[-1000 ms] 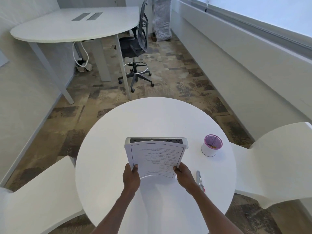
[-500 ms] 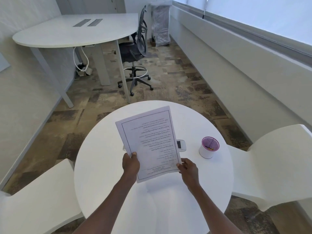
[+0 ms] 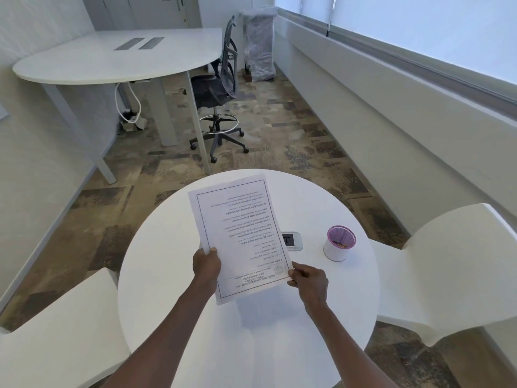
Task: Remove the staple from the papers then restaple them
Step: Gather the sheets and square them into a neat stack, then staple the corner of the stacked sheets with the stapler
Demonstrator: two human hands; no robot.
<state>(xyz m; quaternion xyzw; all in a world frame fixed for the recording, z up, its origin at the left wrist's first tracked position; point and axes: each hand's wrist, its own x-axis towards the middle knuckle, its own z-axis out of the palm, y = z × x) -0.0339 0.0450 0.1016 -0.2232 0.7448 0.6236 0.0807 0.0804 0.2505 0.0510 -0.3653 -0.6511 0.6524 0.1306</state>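
I hold the printed papers (image 3: 240,233) above the round white table (image 3: 173,317), tilted up with the text upside down to me. My left hand (image 3: 206,266) grips their left edge. My right hand (image 3: 309,278) pinches the near right corner. The staple is too small to make out. No stapler or staple remover shows in this view.
A white cup with a purple rim (image 3: 339,246) stands on the table to the right. A flat power-socket panel (image 3: 291,240) lies partly behind the papers. White chairs (image 3: 447,264) flank the table on both sides. A desk (image 3: 112,60) and office chair (image 3: 215,91) stand farther back.
The papers rose from a curled, low position on the table to an upright, flattened one. The pen-like item on the table by my right wrist is out of view now.
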